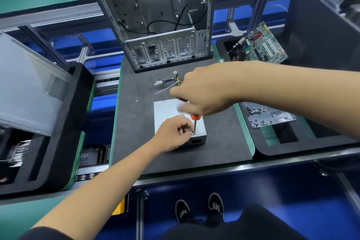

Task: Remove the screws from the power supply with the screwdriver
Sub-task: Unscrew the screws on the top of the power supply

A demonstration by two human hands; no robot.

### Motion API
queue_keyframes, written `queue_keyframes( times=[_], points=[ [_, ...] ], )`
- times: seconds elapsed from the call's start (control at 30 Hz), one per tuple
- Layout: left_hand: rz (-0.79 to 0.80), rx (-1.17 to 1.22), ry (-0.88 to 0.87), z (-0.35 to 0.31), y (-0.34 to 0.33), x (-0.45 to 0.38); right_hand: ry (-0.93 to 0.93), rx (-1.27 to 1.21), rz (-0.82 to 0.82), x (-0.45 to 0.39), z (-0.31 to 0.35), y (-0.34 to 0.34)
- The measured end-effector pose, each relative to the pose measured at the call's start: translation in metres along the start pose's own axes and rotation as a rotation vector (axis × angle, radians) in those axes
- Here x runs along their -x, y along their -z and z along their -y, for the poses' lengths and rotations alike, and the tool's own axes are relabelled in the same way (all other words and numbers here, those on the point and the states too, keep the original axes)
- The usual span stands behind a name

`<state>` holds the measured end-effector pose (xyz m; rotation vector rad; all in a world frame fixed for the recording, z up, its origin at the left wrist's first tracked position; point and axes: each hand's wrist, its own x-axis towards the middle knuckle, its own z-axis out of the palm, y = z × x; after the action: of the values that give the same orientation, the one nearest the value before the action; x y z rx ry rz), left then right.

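- Two hands work over the PSU (167,110), centre of the mat (136,122).
- Right hand (202,91) grips the screwdriver (195,121), upright, tip at the PSU's 5 o'clock corner.
- Left hand (173,132), fingers curled, steadies the shaft.
- Screw tray (272,121) at 3 o'clock.

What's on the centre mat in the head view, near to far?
Left hand steadying the screwdriver tip → power supply → right hand on the handle → loose wire bundle → open PC case.
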<state>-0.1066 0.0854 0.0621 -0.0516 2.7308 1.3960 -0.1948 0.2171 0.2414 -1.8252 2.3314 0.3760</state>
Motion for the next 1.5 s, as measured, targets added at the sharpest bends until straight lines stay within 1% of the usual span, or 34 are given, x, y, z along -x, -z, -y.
queue_keyframes(
  times=[0.03,0.07,0.13,0.2,0.3,0.37,0.43,0.47,0.5,0.6,0.63,0.67,0.73,0.8,0.87,0.9,0.97,1.07,1.1,1.23,1.33,1.5],
  points=[
    [-0.003,0.001,-0.008,0.0,0.0,0.0,0.011,0.026,-0.041,-0.003,0.001,0.0],
    [-0.004,0.004,-0.015,0.001,0.0,0.0,0.009,0.046,-0.041,-0.003,0.003,0.0],
    [0.007,-0.007,-0.022,0.002,0.001,0.0,0.047,-0.002,-0.028,-0.003,0.007,0.001],
    [0.026,-0.032,-0.027,0.003,0.002,0.0,0.131,-0.154,0.011,-0.004,0.003,0.002],
    [0.023,-0.045,-0.02,0.001,0.002,0.001,0.238,-0.302,0.1,-0.003,-0.003,0.01],
    [0.017,-0.045,-0.013,0.001,0.003,0.001,0.24,-0.364,0.118,-0.003,-0.004,0.011],
    [0.025,-0.028,-0.005,0.0,0.002,0.001,0.237,-0.431,0.094,-0.003,-0.003,0.01],
    [0.027,-0.002,-0.004,-0.001,0.002,0.001,0.229,-0.426,0.079,-0.004,-0.003,0.008],
    [0.027,0.021,-0.007,-0.001,0.002,0.001,0.2,-0.362,0.067,-0.005,-0.002,0.006],
    [0.013,-0.004,-0.01,-0.001,0.002,0.001,-0.016,-0.057,0.029,-0.006,0.0,0.003],
    [0.011,-0.008,-0.011,0.001,0.002,0.001,-0.053,-0.012,0.008,-0.007,0.001,0.002],
    [0.011,-0.001,-0.014,0.002,0.002,0.0,-0.046,0.0,-0.001,-0.007,0.002,0.001],
    [0.014,0.012,-0.022,0.003,0.003,0.0,0.059,-0.081,0.018,-0.007,0.001,0.002],
    [0.01,0.018,-0.026,0.004,0.003,0.0,0.179,-0.242,0.055,-0.005,-0.004,0.008],
    [-0.005,0.016,-0.021,0.006,0.003,0.001,0.237,-0.426,0.097,0.0,-0.007,0.012],
    [-0.011,0.011,-0.025,0.006,0.003,0.002,0.231,-0.484,0.099,0.001,-0.008,0.011],
    [-0.024,0.007,-0.057,0.006,0.003,0.004,0.174,-0.466,0.056,0.0,-0.007,0.006],
    [-0.048,0.004,-0.088,0.004,0.003,0.008,0.046,-0.262,-0.08,-0.003,-0.008,-0.001],
    [-0.051,0.002,-0.093,0.004,0.003,0.009,0.027,-0.24,-0.117,-0.003,-0.009,-0.001],
    [-0.054,-0.025,-0.108,0.004,0.001,0.011,-0.058,-0.285,-0.206,0.0,-0.02,0.002],
    [-0.018,-0.093,-0.159,0.005,0.001,0.013,-0.119,-0.299,-0.253,0.002,-0.024,0.002],
    [0.009,-0.179,-0.201,0.007,0.001,0.016,-0.129,-0.295,-0.271,0.0,-0.022,-0.004]
  ],
)
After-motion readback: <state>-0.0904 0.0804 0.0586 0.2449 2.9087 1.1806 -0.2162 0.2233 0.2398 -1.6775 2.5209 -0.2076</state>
